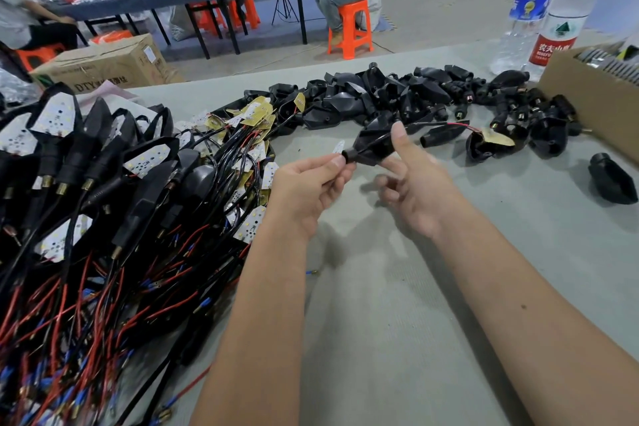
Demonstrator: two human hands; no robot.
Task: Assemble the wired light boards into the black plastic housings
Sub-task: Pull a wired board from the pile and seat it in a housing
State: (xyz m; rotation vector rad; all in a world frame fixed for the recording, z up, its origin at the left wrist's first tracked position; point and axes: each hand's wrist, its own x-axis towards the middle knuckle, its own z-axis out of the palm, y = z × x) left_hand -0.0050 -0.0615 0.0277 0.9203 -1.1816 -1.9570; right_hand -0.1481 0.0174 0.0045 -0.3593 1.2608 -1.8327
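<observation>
Work table, grey-green matte covering, several piles of parts lying directly on it.

Left side: large heap of assembled light units, black housings with white LED boards fitted, red and black leads with blue terminals trailing toward the near edge. Centre rear: loose wired light boards, yellowish backs up, touching a long pile of empty black housings that runs to the right. One housing lies alone near the right edge. Cardboard box at far right; two clear water bottles stand upright behind it. One stray blue-tipped wire mid-table.
</observation>
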